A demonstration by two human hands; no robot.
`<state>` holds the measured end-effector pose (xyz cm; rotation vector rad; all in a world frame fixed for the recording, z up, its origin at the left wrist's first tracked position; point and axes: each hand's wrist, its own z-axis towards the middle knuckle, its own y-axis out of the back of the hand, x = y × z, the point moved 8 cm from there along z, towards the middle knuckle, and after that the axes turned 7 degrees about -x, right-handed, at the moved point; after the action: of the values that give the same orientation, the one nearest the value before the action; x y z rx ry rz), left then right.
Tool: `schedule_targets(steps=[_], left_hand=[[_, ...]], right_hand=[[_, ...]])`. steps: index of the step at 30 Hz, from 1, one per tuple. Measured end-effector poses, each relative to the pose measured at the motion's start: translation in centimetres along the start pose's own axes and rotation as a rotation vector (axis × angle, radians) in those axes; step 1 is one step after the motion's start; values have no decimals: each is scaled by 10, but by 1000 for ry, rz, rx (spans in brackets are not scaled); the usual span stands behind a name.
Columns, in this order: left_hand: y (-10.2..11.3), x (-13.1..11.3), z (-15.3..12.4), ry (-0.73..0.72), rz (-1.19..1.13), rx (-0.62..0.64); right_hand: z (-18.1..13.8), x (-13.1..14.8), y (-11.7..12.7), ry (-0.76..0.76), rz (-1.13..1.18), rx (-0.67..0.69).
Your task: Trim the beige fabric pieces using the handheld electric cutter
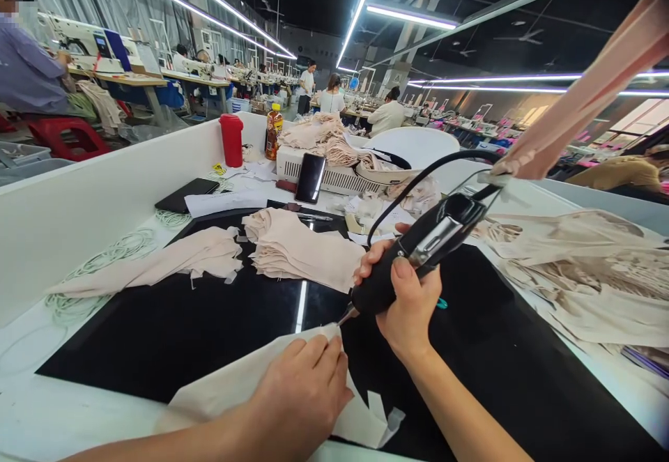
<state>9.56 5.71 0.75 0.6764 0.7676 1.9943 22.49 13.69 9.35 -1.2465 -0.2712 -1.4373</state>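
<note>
My right hand [410, 302] is wrapped round a black corded handheld tool [379, 284], held at a slant, its narrow metal tip pointing down to the left. That tip meets the top corner of a cream fabric piece [235, 371]. Closed on the fabric just below the tip is my left hand [303, 385], fingers together and thumb partly hidden. Small translucent strips [394, 420] stick out at the fabric's lower right corner. Beneath lies a black board [470, 350]. Beyond my hands rest a layered stack of pale pink fabric pieces [297, 249] and a bunched pink piece [188, 260].
Cream fabric [590, 274] is heaped at the right. Pink cloth [590, 93] hangs at the tool's cord end. At the back stand a phone [310, 178], a red cup [231, 140] and a bottle [273, 131]. A white side wall [104, 197] borders the left. Other people work beyond.
</note>
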Motion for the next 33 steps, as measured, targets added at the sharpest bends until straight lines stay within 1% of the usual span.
schedule_targets(steps=[3, 8, 10, 13, 15, 24, 33], left_hand=[[-1, 1, -1, -4, -15, 9], [-2, 3, -2, -24, -56, 74], [3, 4, 0, -20, -61, 47], [13, 6, 4, 6, -76, -28], [16, 7, 5, 23, -86, -50], [12, 6, 1, 16, -64, -38], [7, 6, 3, -7, -87, 71]], right_hand=[[-1, 0, 1, 6, -2, 11], [-2, 1, 2, 16, -2, 33], [-1, 2, 2, 26, -4, 32], [0, 2, 3, 39, 1, 19], [1, 1, 3, 39, 6, 13], [-2, 1, -3, -10, 31, 32], [-2, 0, -3, -18, 21, 42]])
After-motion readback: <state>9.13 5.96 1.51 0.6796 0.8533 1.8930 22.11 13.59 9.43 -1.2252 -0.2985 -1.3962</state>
